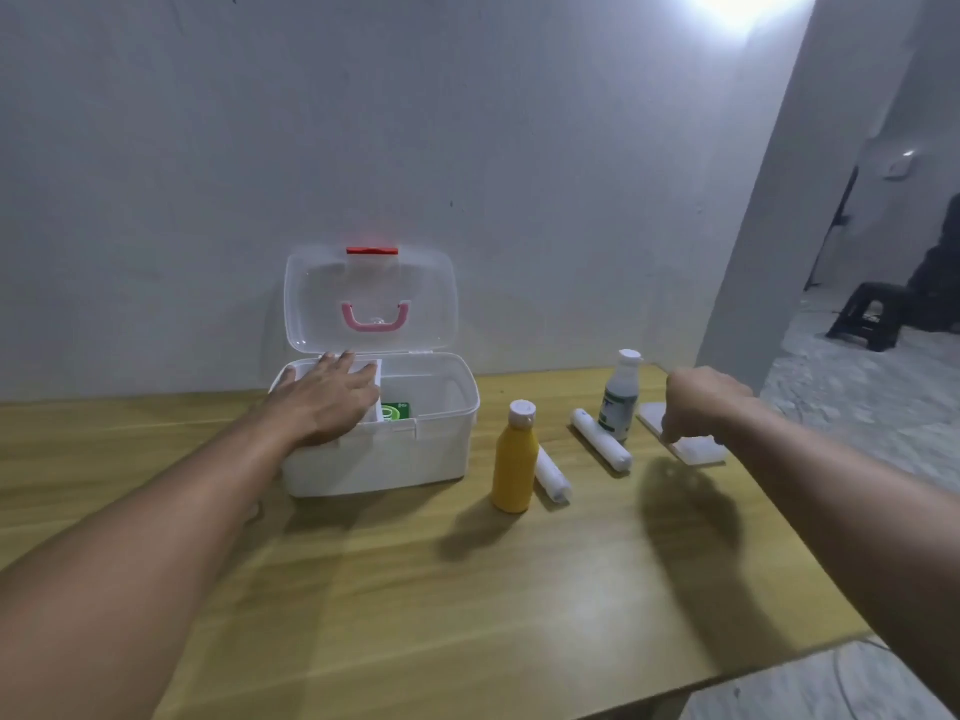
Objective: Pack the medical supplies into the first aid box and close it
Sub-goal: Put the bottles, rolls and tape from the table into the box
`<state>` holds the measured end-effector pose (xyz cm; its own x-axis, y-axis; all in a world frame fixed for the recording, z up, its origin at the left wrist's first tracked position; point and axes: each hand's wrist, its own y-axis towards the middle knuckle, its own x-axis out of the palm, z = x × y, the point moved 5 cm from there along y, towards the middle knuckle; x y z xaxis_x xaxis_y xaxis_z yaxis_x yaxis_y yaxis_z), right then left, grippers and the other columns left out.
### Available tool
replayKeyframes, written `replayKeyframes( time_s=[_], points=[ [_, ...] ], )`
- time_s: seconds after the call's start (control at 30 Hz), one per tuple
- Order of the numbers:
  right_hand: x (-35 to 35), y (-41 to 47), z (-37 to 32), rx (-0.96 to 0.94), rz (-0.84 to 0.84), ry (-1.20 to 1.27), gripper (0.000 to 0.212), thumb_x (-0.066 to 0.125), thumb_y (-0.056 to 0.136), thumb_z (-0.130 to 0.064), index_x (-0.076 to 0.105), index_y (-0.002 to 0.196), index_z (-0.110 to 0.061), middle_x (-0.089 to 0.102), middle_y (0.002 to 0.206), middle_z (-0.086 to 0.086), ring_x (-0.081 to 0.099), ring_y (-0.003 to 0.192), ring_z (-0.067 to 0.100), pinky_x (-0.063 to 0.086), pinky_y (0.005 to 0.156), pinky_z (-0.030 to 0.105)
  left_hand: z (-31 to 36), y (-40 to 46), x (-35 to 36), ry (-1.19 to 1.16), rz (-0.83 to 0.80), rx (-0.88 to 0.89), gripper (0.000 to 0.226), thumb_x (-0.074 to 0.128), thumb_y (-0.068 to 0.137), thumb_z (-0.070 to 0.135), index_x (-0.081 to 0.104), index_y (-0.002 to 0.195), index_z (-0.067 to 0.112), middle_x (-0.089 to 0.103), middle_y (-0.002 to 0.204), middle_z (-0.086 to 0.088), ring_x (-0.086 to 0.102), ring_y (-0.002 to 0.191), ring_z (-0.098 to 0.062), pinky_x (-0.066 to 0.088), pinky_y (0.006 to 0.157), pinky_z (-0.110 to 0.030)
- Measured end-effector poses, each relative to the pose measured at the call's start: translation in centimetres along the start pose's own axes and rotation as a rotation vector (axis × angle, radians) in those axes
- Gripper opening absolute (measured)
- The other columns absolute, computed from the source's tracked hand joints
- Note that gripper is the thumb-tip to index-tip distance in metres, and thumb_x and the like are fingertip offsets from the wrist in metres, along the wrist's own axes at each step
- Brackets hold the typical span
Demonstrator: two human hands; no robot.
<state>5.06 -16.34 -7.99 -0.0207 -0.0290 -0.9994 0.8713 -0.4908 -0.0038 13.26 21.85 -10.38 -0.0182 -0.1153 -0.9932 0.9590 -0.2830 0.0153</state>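
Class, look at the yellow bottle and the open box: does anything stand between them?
Nothing visible does. The yellow bottle stands just right of the box, with bare table between. The lid is up; the left hand covers only the box's left side.

A wooden table (519,589), grey wall (467,122), black stool (870,317).

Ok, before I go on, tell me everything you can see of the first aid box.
The first aid box is white, plastic-looking, with rounded corners, standing on the wooden table near the wall. Its clear lid is hinged at the back and stands open, upright, with a pink handle and a red latch on its top edge. Inside, a white tray sits at the left and a green packet lies beside it; the right part looks empty. The left hand rests flat on the tray and front rim.
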Motion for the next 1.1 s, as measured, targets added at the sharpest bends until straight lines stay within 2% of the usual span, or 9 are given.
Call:
replayKeyframes(
  time_s=[0.17, 0.3, 0.4, 0.5, 0.63, 0.73, 0.9, 1.03, 1.1],
  points=[
    [2.9, 0.9, 1.6, 0.034, -0.016, 0.112, 0.032, 0.077, 0.074, -0.034, 0.054, 0.071, -0.013, 0.056, 0.073, 0.004, 0.058, 0.074, 0.023, 0.045, 0.057, 0.028, -0.3, 0.3, 0.1, 0.019, -0.002, -0.002, 0.053, 0.012, 0.102, 0.041, 0.005, 0.154, 0.030, -0.005, 0.164, -0.001, -0.005, 0.151, -0.019, -0.001, 0.119, -0.052],
    [3.8, 1.1, 2.3, 0.044, 0.016, 0.227, 0.022, 0.075, 0.075, -0.020, 0.055, 0.071, -0.011, 0.059, 0.077, 0.008, 0.054, 0.068, 0.021, 0.037, 0.048, 0.026, -0.2, 0.3, 0.1, 0.025, -0.002, -0.007, 0.053, 0.013, 0.103, 0.041, 0.006, 0.154, 0.030, -0.005, 0.164, -0.001, -0.005, 0.151, -0.019, 0.000, 0.119, -0.051],
    [3.5, 1.2, 2.4, 0.051, 0.067, 0.282, 0.021, 0.076, 0.074, -0.019, 0.059, 0.079, -0.008, 0.062, 0.088, 0.012, 0.058, 0.076, 0.026, 0.047, 0.057, 0.030, -0.4, 0.4, 0.2, 0.032, 0.001, -0.005, 0.053, 0.013, 0.102, 0.041, 0.005, 0.154, 0.031, -0.005, 0.164, -0.001, -0.005, 0.151, -0.019, 0.000, 0.119, -0.051],
    [1.9, 1.1, 2.3, 0.059, 0.174, 0.324, 0.026, 0.076, 0.075, -0.019, 0.062, 0.091, -0.004, 0.062, 0.094, 0.015, 0.058, 0.081, 0.032, 0.047, 0.062, 0.033, -0.5, 0.4, 0.3, 0.030, 0.002, -0.004, 0.053, 0.012, 0.102, 0.042, 0.005, 0.154, 0.032, -0.005, 0.164, 0.000, -0.005, 0.151, -0.019, 0.000, 0.119, -0.051],
    [-2.9, 0.4, 1.4, 0.035, 0.351, 0.348, 0.035, 0.074, 0.075, -0.017, 0.065, 0.105, -0.002, 0.064, 0.099, 0.021, 0.061, 0.088, 0.036, 0.049, 0.066, 0.034, -0.3, 0.3, 0.3, 0.029, 0.002, -0.006, 0.053, 0.013, 0.102, 0.041, 0.005, 0.154, 0.031, -0.006, 0.164, 0.000, -0.005, 0.151, -0.019, 0.000, 0.119, -0.051],
    [-6.9, -0.7, -0.6, -0.057, 0.415, 0.377, 0.036, 0.070, 0.076, -0.014, 0.064, 0.110, -0.002, 0.064, 0.103, 0.021, 0.061, 0.091, 0.035, 0.056, 0.078, 0.039, -0.3, 0.2, 0.2, 0.030, 0.001, -0.008, 0.053, 0.012, 0.102, 0.040, 0.005, 0.154, 0.031, -0.005, 0.164, -0.001, -0.005, 0.151, -0.019, 0.000, 0.119, -0.051],
    [-10.6, -3.7, -7.3, -0.350, 0.328, 0.437, 0.037, 0.071, 0.075, -0.005, 0.068, 0.113, -0.005, 0.067, 0.116, 0.016, 0.062, 0.104, 0.032, 0.053, 0.087, 0.033, -0.1, 0.0, -0.1, 0.023, -0.002, -0.015, 0.053, 0.013, 0.103, 0.039, 0.005, 0.154, 0.030, -0.005, 0.164, -0.002, -0.005, 0.151, -0.019, 0.000, 0.120, -0.052],
    [-10.0, -5.6, -13.2, -0.531, 0.195, 0.249, 0.035, 0.072, 0.073, -0.008, 0.069, 0.108, -0.003, 0.068, 0.115, 0.016, 0.064, 0.105, 0.033, 0.055, 0.088, 0.039, -0.1, 0.0, -0.1, 0.032, 0.001, -0.022, 0.054, 0.014, 0.102, 0.038, 0.007, 0.154, 0.030, -0.003, 0.164, -0.002, -0.004, 0.151, -0.019, 0.002, 0.120, -0.053],
    [-9.6, -6.3, -15.5, -0.578, 0.129, 0.180, 0.036, 0.072, 0.077, -0.011, 0.068, 0.112, -0.004, 0.067, 0.116, 0.016, 0.063, 0.107, 0.032, 0.053, 0.087, 0.035, 0.0, 0.0, -0.1, 0.014, 0.000, -0.020, 0.054, 0.015, 0.101, 0.039, 0.008, 0.154, 0.030, -0.003, 0.164, -0.002, -0.003, 0.151, -0.019, 0.001, 0.120, -0.053]
  ],
)
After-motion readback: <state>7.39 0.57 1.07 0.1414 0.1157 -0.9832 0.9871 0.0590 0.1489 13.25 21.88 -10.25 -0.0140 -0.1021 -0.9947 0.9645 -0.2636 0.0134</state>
